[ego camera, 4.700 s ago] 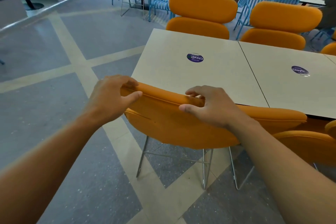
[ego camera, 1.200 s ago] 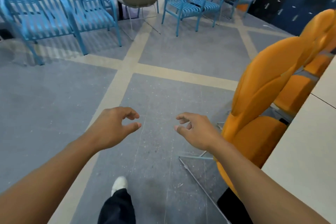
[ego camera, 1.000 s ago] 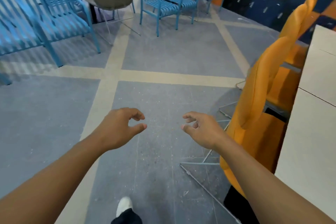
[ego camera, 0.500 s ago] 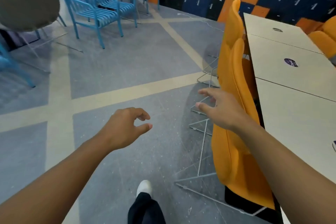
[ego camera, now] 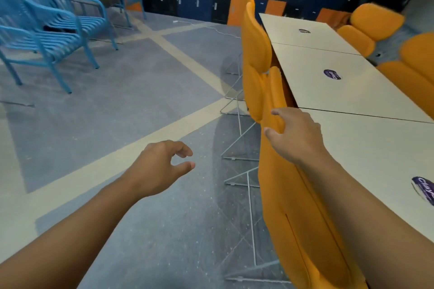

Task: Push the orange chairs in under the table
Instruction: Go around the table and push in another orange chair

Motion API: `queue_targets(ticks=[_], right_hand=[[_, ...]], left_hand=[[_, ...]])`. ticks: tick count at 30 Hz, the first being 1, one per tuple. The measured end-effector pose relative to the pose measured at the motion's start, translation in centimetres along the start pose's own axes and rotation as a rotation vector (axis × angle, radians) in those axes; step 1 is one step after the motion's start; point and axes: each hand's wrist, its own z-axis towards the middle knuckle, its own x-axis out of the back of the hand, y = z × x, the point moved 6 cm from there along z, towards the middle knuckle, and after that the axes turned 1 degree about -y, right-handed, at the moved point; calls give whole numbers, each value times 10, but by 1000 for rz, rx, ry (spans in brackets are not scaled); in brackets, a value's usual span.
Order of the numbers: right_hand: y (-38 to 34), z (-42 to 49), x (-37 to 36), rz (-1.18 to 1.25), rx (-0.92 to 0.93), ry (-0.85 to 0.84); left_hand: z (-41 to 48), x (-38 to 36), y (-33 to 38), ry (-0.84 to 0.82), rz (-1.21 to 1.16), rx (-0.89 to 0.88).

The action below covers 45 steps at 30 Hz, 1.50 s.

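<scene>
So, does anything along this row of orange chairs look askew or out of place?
Nothing stands out. The orange chairs line up with backs against the table edge. The right hand rests on the nearest backrest; the left hand is free.

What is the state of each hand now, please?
Left hand: open, loosely curled, holding nothing, over the floor.
Right hand: fingers curled over the top edge of an orange chair back, gripping it.

Both hands (ego camera: 162, 166) forward, fingers curled
</scene>
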Motion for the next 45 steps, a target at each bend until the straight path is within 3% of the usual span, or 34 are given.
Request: queue_targets(ticks=[6, 10, 23, 31, 45], right_hand=[[32, 15, -18, -26, -295, -168], [38, 20, -26, -64, -386, -214], [28, 15, -31, -177, -739, -135], [29, 16, -31, -162, -827, -103], [35, 19, -34, -87, -855, -132]], left_hand=[[81, -7, 20, -93, 12, -142], [127, -16, 32, -174, 22, -271], [230, -10, 73, -425, 30, -786], [266, -34, 122, -539, 123, -1016], [296, -109, 181, -681, 601, -1275]])
